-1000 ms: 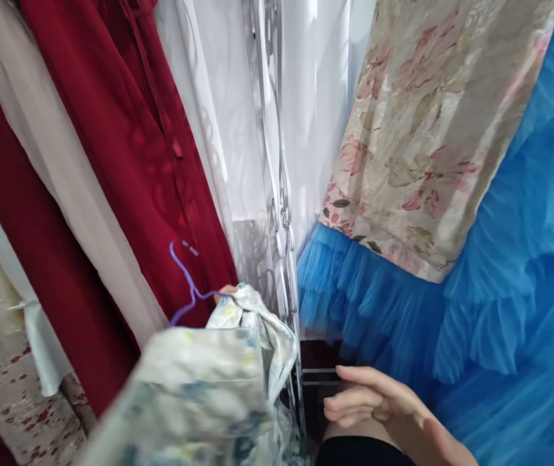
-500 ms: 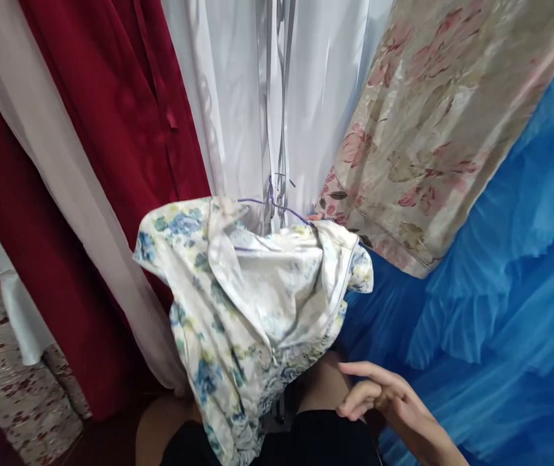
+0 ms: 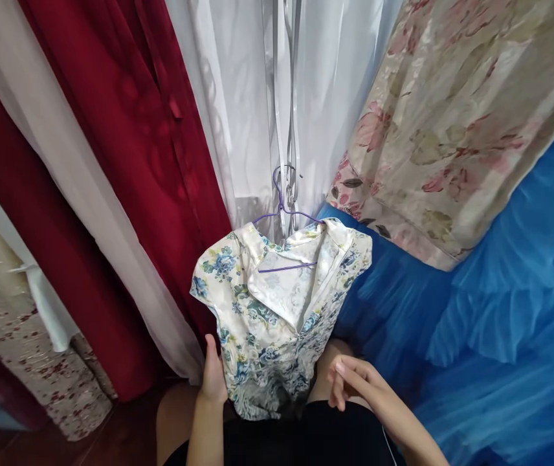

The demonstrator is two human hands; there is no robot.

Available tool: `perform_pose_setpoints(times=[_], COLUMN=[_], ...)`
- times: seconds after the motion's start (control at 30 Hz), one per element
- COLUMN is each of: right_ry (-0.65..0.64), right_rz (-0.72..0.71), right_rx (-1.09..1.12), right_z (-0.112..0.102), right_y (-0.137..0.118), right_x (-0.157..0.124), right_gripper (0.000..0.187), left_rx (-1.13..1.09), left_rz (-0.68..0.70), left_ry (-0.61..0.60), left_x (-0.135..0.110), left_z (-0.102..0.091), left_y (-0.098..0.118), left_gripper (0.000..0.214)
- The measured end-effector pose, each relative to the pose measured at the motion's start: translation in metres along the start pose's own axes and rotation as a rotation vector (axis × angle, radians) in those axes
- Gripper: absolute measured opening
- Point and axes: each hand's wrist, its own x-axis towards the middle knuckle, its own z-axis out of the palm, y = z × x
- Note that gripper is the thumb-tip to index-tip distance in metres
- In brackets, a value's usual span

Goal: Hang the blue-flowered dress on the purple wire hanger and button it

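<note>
A short-sleeved blouse-like garment (image 3: 262, 323), white with blue, green and yellow flowers, hangs on a thin purple hanger (image 3: 281, 208). Its neckline gapes, showing a pale inside and the hanger's lower bar. My left hand (image 3: 213, 375) is against the garment's lower left side, thumb pointing up along the edge. The other fingers are hidden behind the cloth, so their grip does not show. Beside the lower right side is my right hand (image 3: 354, 382), its fingers loosely bent and apart with nothing in them. The lower cloth gathers over my lap.
Behind the hanger falls a white dress (image 3: 243, 97) with thin ribbons (image 3: 279, 97). Dark red cloth (image 3: 126, 162) and a pale pink strip (image 3: 92, 188) hang left. A floral beige garment (image 3: 446, 142) and a ruffled blue dress (image 3: 514, 304) hang right. Reddish-brown floor (image 3: 131, 430) shows at lower left.
The floral garment has straightened and spread, its left shoulder shifting right. My left hand has come into sight at its left edge. My right hand has moved slightly left and its fingers have bent.
</note>
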Motion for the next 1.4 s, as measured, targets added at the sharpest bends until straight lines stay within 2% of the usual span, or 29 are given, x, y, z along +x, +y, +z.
perform_pose_setpoints(times=[0.07,0.13,0.27,0.37,0.47,0.57,0.63,0.67,0.7,0.9,0.97,1.03,1.23,1.4], right_ry=[0.002,-0.011,0.035,0.093,0.163,0.208,0.238,0.249,0.255,0.206,0.189,0.193,0.226,0.228], right_rz=[0.036,0.024,-0.106,-0.121,-0.09,-0.086,-0.1,-0.107,-0.111,-0.096,-0.095,-0.101,-0.078,-0.069], right_rx=[-0.063,-0.154,-0.311,-0.262,-0.19,-0.224,-0.267,-0.281,-0.285,-0.19,-0.174,-0.165,-0.189,-0.147], right_z=[0.012,0.023,0.04,0.047,0.047,0.044,0.042,0.043,0.043,0.053,0.053,0.052,0.051,0.054], right_y=[0.006,0.007,0.003,0.011,0.024,0.023,0.015,0.011,0.009,0.017,0.018,0.016,-0.002,-0.008], right_x=[0.02,0.045,0.089,0.096,0.084,0.07,0.067,0.067,0.068,0.073,0.071,0.068,0.062,0.06], right_gripper=[0.042,0.04,0.037,0.035,0.034,0.031,0.031,0.031,0.03,0.028,0.03,0.029,0.029,0.031], left_rx=[-0.032,-0.027,-0.056,-0.061,0.08,0.287,0.397,0.426,0.439,0.541,0.576,0.594,0.694,0.789], left_rz=[-0.099,-0.18,-0.155,-0.126,0.051,0.356,0.493,0.521,0.52,0.244,0.199,0.18,0.244,0.316], left_ry=[0.053,0.125,0.252,0.323,0.409,0.605,0.718,0.716,0.664,0.007,-0.164,-0.261,-0.183,-0.039], left_x=[-0.003,-0.004,0.0,0.005,0.012,0.018,0.02,0.02,0.019,0.005,0.001,-0.002,-0.004,-0.003], left_z=[-0.007,-0.005,0.017,0.022,0.011,-0.003,-0.006,-0.005,-0.002,0.036,0.049,0.058,0.073,0.08], left_y=[0.001,0.002,-0.002,-0.005,-0.008,-0.011,-0.011,-0.011,-0.009,-0.001,-0.001,-0.003,-0.013,-0.019], left_gripper=[0.069,0.066,0.056,0.046,0.041,0.043,0.045,0.045,0.043,0.018,0.013,0.009,0.002,0.011])
